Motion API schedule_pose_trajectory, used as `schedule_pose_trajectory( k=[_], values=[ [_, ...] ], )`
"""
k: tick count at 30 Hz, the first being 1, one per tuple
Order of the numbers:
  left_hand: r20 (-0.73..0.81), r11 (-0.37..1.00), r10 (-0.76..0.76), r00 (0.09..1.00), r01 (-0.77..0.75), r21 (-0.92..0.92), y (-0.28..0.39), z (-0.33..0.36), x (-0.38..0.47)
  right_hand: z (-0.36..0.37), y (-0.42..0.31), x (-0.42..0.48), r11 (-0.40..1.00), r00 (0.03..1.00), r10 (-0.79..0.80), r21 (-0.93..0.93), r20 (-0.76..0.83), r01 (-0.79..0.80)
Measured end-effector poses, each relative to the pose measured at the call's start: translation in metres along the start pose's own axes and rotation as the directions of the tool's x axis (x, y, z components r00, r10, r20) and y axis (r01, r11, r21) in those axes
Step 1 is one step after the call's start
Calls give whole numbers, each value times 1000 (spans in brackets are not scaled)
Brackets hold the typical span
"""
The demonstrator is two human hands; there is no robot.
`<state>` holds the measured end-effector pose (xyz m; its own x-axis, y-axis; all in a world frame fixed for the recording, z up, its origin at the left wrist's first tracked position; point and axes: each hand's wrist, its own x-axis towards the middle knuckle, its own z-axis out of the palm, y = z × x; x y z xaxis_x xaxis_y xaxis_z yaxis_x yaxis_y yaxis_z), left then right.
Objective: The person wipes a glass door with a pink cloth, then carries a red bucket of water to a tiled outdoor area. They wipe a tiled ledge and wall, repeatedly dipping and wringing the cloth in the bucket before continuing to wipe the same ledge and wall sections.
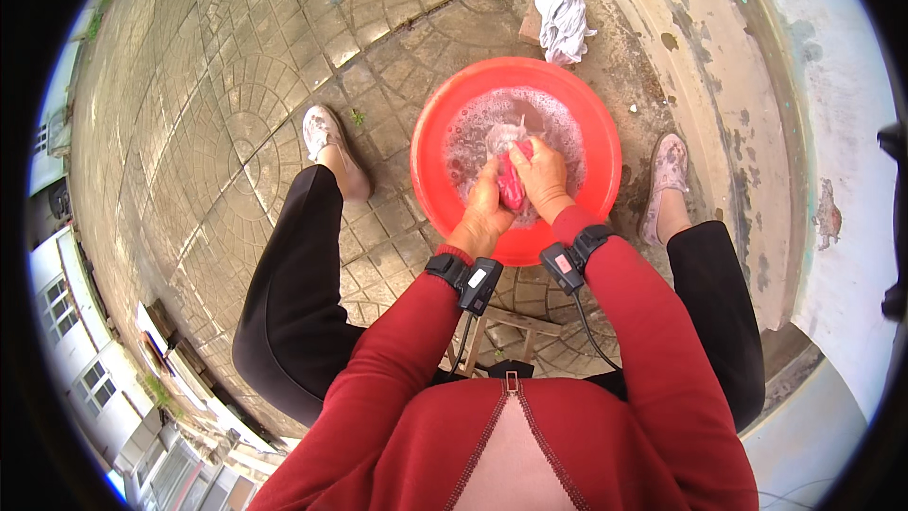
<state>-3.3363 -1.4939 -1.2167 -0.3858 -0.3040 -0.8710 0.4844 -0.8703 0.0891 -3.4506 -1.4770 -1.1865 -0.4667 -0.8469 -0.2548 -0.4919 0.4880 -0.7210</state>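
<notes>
A round red plastic basin point(440, 177) stands on the paving between my feet, holding sudsy water point(468, 135). Over the water, both hands grip one wet pink-red cloth point(511, 183). My left hand point(484, 202) cups it from the left and below. From the right, my right hand point(543, 174) presses its thumb and fingers onto the cloth's upper part. A pale, whitish patch point(505, 135) lies just beyond my fingertips; whether it is fabric or foam, I cannot tell. The palms hide part of the cloth.
Beyond the basin, a wrung-out white cloth point(564, 18) rests against a brick point(530, 25). A raised concrete ledge point(716, 85) and a white wall point(844, 156) run along the right. Part of a wooden stool point(525, 323) shows beneath me. Patterned paving point(248, 106) spreads leftward.
</notes>
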Motion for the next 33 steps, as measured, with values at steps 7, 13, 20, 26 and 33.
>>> schedule_pose_trajectory(
  k=[7,13,20,26,33],
  values=[
    [-129,904,85,988,-22,428,18,-7,-4,-1,49,31,923,983,166,339,81,-184],
    [293,991,-94,952,61,118,15,-40,14,5,-29,-47,868,894,-406,386,189,313],
    [16,992,20,1000,-22,128,-1,12,-7,7,32,18,998,999,11,-56,-36,-13],
    [-28,961,89,996,-78,264,16,-12,-10,15,46,23,907,975,161,366,152,-207],
    [316,989,-94,944,124,-76,3,-26,6,24,-1,-35,942,945,-319,137,76,307]
  ],
)
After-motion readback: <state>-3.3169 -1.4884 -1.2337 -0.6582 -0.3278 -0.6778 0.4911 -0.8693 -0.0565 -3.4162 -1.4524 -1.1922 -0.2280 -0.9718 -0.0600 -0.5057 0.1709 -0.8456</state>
